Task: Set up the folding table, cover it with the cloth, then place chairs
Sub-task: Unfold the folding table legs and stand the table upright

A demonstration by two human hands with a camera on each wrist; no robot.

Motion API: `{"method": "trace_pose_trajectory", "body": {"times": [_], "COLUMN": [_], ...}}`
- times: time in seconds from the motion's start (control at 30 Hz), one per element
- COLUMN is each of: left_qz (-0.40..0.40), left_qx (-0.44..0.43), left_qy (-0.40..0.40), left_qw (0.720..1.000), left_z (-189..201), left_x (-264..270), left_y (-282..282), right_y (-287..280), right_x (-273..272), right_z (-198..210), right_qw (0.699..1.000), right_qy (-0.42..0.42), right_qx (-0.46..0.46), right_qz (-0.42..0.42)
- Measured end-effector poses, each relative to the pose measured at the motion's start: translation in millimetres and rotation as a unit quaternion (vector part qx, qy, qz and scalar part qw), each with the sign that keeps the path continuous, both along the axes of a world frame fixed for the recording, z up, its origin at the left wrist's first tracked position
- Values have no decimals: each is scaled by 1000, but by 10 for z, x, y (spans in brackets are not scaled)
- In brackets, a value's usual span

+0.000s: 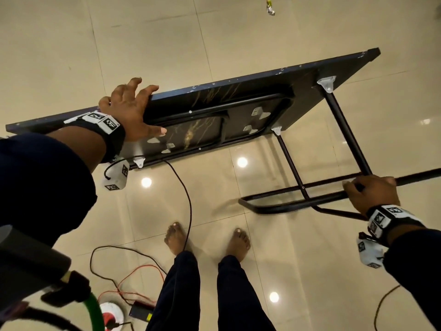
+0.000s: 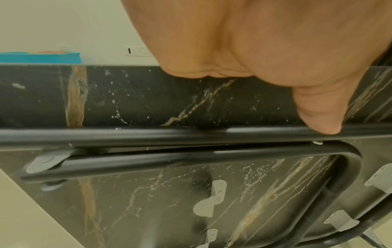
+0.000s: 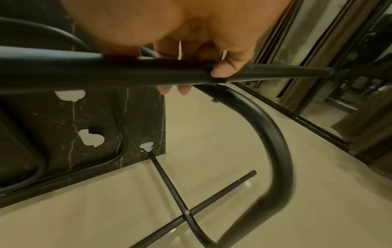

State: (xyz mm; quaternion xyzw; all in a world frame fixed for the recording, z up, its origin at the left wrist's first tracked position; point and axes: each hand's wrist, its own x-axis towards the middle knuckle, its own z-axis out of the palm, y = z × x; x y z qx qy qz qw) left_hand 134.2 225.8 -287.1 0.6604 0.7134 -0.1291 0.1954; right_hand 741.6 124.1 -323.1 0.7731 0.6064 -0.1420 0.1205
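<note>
The folding table (image 1: 241, 96) stands on its long edge on the tiled floor, its dark marbled underside (image 2: 148, 100) facing me. My left hand (image 1: 133, 111) grips the upper edge, fingers hooked over it and thumb (image 2: 318, 110) lying on the underside by the folded leg frame (image 2: 148, 135). The other leg frame (image 1: 343, 132) is swung out from the right end. My right hand (image 1: 372, 192) grips a black tube (image 3: 106, 73) of that frame, with its fingertips (image 3: 224, 70) curled round it. No cloth or chairs are in view.
My bare feet (image 1: 176, 237) stand just behind the table. Black and red cables (image 1: 133, 280), a black adapter (image 1: 140, 310) and a white round device (image 1: 111, 311) lie on the floor at lower left. A dark-framed glass door (image 3: 318, 67) is to the right.
</note>
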Motion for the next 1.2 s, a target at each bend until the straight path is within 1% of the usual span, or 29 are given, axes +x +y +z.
{"method": "trace_pose_trajectory", "body": {"times": [0.07,0.13,0.17,0.23,0.33,0.4,0.47,0.53,0.63,0.77,0.93,1.1,1.2], "left_qz": [-2,-2,-1,-2,-4,-3,-7,-11,-8,-13,-14,-2,5], "left_qx": [0,-1,-1,-6,-14,-12,-9,-6,-10,-13,-10,-21,-3], "left_qy": [1,3,3,-1,-6,-9,-12,-14,-21,-22,-10,-10,-12], "left_qw": [1000,1000,1000,1000,1000,1000,1000,1000,1000,1000,1000,1000,1000], "left_z": [-8,-18,-18,-23,-22,-31,-46,-60,-48,-25,-25,4,22], "left_x": [-15,-22,-36,-53,-82,-92,-85,-96,-106,-80,-39,-46,-12], "left_y": [27,49,66,99,130,125,107,120,153,86,17,111,109], "right_y": [107,311,453,760,1228,1447,1538,1536,1517,1419,847,108,-418], "right_x": [-316,-767,-1059,-1696,-2659,-3147,-3405,-3484,-3446,-3455,-3394,-3397,-3483], "right_z": [112,162,160,106,64,72,60,8,-80,-173,-253,-149,-88], "right_qw": [998,998,999,995,978,968,968,972,969,966,974,974,975], "right_qy": [-39,-47,-26,57,148,154,138,130,106,64,92,121,140], "right_qx": [-29,-33,-31,-34,-28,-17,3,25,38,-25,-26,-30,-62], "right_qz": [-26,5,33,79,147,195,208,195,220,249,206,186,164]}}
